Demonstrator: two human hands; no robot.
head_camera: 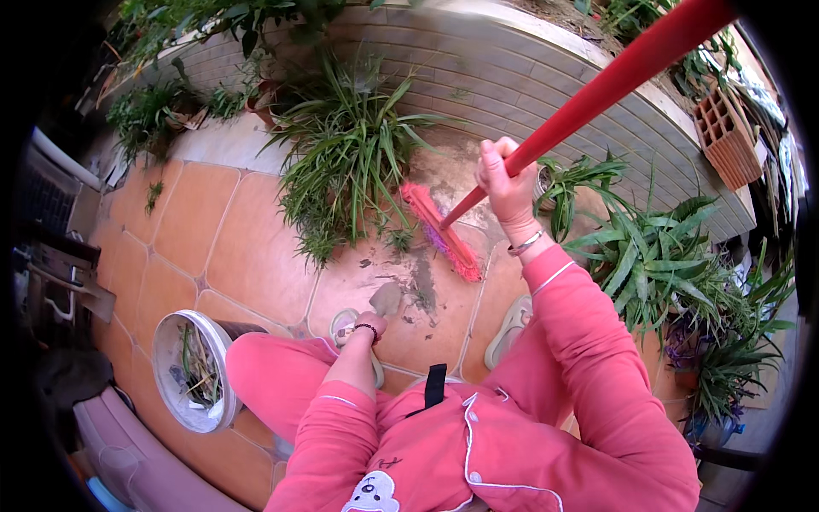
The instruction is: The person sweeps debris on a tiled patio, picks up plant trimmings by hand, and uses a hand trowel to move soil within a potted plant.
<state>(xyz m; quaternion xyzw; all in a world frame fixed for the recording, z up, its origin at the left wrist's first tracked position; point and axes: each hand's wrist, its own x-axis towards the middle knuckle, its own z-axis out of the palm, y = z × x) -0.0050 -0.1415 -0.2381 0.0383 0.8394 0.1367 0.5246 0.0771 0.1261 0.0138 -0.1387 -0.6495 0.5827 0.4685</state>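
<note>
My right hand [505, 176] grips the red handle [598, 96] of a broom, which slants up past the top right of the view. The broom's pink-red head [457, 246], with some purple bristles, rests on the terracotta-tiled floor [256, 237]. Low between my feet, my left hand [371, 324] is closed on a small trowel or scraper. Its flat grey blade [386, 299] points away from me towards the soil; the grip is hidden by my hand. Dark soil and plant bits [423, 288] lie scattered on the tiles between the blade and the broom head.
A white bucket [165, 320] holding plant waste stands left of my knee. A spider plant [352, 147] spreads ahead, before a low tiled wall [473, 57]. Potted aloe [640, 256] lines the right side. A hollow brick [727, 137] sits on the wall. A mauve object [134, 448] is lower left.
</note>
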